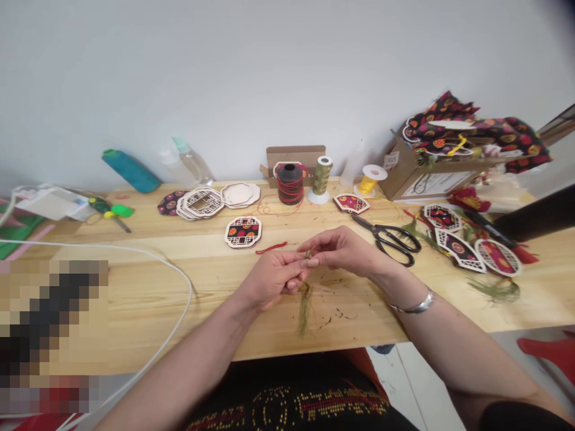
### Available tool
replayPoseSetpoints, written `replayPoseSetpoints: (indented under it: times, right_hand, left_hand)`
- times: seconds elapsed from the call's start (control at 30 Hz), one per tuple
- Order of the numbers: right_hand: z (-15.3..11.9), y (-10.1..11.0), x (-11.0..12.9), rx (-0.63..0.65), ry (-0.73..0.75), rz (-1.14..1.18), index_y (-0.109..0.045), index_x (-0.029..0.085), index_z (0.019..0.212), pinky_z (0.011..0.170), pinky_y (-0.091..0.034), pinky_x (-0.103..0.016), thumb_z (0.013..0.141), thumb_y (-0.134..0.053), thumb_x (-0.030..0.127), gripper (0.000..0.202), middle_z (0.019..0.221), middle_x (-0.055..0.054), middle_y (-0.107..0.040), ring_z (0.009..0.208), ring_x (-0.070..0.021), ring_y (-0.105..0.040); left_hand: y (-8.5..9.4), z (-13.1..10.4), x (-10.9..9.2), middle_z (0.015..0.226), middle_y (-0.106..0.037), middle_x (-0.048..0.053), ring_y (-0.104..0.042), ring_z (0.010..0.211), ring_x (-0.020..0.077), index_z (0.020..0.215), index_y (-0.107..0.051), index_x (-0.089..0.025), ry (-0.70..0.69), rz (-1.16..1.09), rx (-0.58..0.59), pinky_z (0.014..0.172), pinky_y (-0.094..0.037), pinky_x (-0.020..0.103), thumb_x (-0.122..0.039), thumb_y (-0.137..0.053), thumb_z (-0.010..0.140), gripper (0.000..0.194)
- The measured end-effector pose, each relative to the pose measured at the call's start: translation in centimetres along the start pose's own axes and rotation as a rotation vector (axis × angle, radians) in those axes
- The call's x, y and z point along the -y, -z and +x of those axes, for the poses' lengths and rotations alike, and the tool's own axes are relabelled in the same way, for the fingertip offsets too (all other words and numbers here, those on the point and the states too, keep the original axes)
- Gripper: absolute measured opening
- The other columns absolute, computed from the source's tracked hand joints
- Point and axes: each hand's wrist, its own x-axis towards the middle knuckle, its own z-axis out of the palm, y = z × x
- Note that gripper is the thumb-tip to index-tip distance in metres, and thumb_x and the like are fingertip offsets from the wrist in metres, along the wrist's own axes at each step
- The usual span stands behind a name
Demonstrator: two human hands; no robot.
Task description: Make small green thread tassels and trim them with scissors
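Near the table's front edge, my left hand is closed around the upper part of a green thread tassel, whose loose strands hang below the fingers. Touching it from the right, my right hand pinches at the tassel's top with thumb and fingertips; the exact grip is partly hidden. A short red cord lies just behind my left hand. An octagonal patterned ornament rests farther back to the left. Black-handled scissors lie to the right, behind my right wrist.
Spools of red thread, green thread and yellow thread stand at the back. A cardboard box of patterned cloth is back right, with several ornaments before it. A white cable curves across the left.
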Motion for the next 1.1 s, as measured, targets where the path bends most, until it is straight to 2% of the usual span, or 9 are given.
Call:
replayPoseSetpoints:
  times: [0.07,0.2,0.37,0.63,0.8,0.93,1.1]
  right_hand:
    - [-0.02,-0.02,0.06,-0.022,-0.002,-0.002,-0.070,0.012,0.087,0.044,-0.025,-0.019,0.067,-0.074,0.028,0.026,0.061,0.001,-0.063,0.047,-0.0032,-0.036]
    - [0.00,-0.21,0.34,-0.045,-0.020,0.009,-0.066,0.011,0.069,0.043,-0.024,-0.019,0.067,-0.072,0.028,0.019,0.056,0.002,-0.060,0.045,-0.0031,-0.035]
    - [0.00,-0.46,0.50,-0.077,0.003,-0.051,-0.062,0.011,0.067,0.045,-0.026,-0.019,0.071,-0.070,0.034,0.024,0.055,0.003,-0.056,0.048,-0.0039,-0.038]
    - [-0.10,-0.81,0.59,-0.132,-0.012,-0.074,-0.062,0.012,0.066,0.046,-0.027,-0.020,0.071,-0.070,0.034,0.024,0.052,0.006,-0.051,0.047,-0.0038,-0.035]
    - [-0.17,-0.96,0.82,-0.140,-0.002,-0.074,-0.062,0.012,0.066,0.048,-0.028,-0.020,0.071,-0.070,0.035,0.025,0.054,0.004,-0.054,0.049,-0.0044,-0.038]
    - [-0.13,-0.98,0.88,-0.143,0.008,-0.077,-0.062,0.011,0.067,0.050,-0.030,-0.021,0.071,-0.069,0.034,0.024,0.059,0.001,-0.059,0.053,-0.0056,-0.043]
    - [-0.01,-0.87,0.81,-0.181,0.037,-0.105,-0.063,0.012,0.067,0.048,-0.028,-0.021,0.072,-0.067,0.031,0.020,0.057,0.002,-0.056,0.051,-0.0052,-0.040]
  left_hand:
    - [0.09,-0.02,0.13,0.055,-0.048,-0.002,-0.031,0.039,-0.0008,0.058,-0.060,-0.010,0.010,0.003,0.021,0.039,-0.017,0.018,-0.029,-0.069,0.072,0.026]
    - [0.34,-0.04,0.44,0.059,-0.049,-0.002,-0.032,0.041,-0.0005,0.076,-0.068,-0.010,0.023,-0.016,0.044,0.041,-0.018,0.018,-0.027,-0.068,0.074,0.017]
    - [0.36,-0.12,0.26,0.060,-0.048,-0.001,-0.032,0.043,0.0004,0.086,-0.070,-0.009,0.003,-0.112,0.074,0.043,-0.018,0.019,-0.025,-0.065,0.076,0.020]
    - [0.32,-0.14,0.21,0.059,-0.046,-0.002,-0.029,0.042,-0.0004,0.084,-0.071,-0.008,0.008,-0.156,0.048,0.044,-0.017,0.019,-0.024,-0.064,0.075,0.019]
    - [0.40,-0.08,0.36,0.057,-0.045,-0.002,-0.026,0.043,0.0001,0.085,-0.072,-0.009,-0.008,-0.122,0.032,0.043,-0.015,0.019,-0.026,-0.067,0.073,0.022]
    - [0.30,0.00,0.38,0.055,-0.046,-0.002,-0.025,0.044,0.0013,0.085,-0.072,-0.010,-0.023,-0.087,-0.033,0.043,-0.014,0.019,-0.027,-0.068,0.070,0.023]
    - [0.13,0.01,0.24,0.051,-0.042,-0.004,-0.026,0.043,0.0013,0.076,-0.073,-0.010,-0.036,-0.045,-0.134,0.042,-0.012,0.019,-0.029,-0.071,0.065,0.022]
